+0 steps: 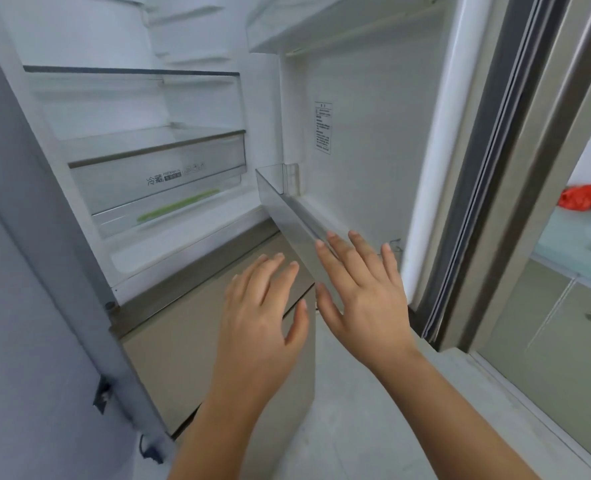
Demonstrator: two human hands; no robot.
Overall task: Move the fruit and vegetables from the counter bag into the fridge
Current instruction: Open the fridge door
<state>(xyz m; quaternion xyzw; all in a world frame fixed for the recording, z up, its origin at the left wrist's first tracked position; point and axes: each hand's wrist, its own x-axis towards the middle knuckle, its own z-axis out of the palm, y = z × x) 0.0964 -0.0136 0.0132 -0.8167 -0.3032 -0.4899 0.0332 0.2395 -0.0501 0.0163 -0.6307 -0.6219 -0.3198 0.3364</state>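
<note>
Before the open fridge, left hand and right hand hover spread, gripping nothing; drawer contents blur.

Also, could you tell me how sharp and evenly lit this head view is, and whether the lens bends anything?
Head view: soft, even light inside the fridge, no hard glare; the door frame leans and bows from the wide lens; the red bag on the counter is smeared by blur; both open hands, left hand and right hand, look slightly soft.

open fridge, both hands empty
left hand and right hand spread open before the door shelf; red bag on tabletop.
</note>
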